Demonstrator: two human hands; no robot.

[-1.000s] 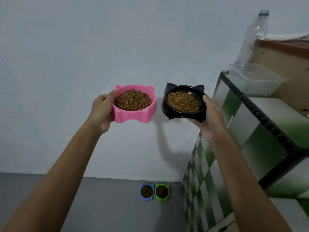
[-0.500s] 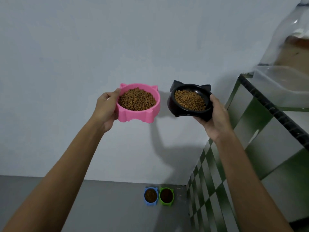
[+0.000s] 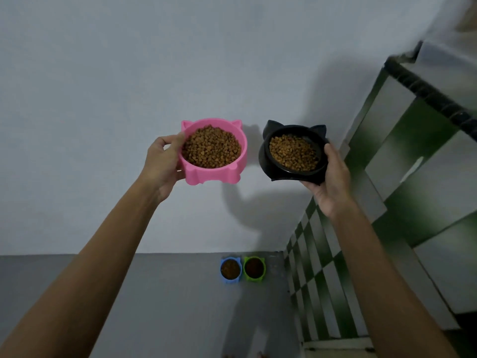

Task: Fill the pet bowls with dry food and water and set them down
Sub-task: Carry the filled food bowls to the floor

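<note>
Both arms are extended forward and up, bare forearms converging from the lower corners. Left hand is held at chest-front height, thumb hooked over the near rim of the pink bowl, fingers curled under its side. Right hand is held at about the same height, thumb laid along the right rim of the black bowl, palm cupped beneath. The hands are kept apart, wrists roughly straight.

two bare forearms, no sleeves; left hand, right hand
</note>
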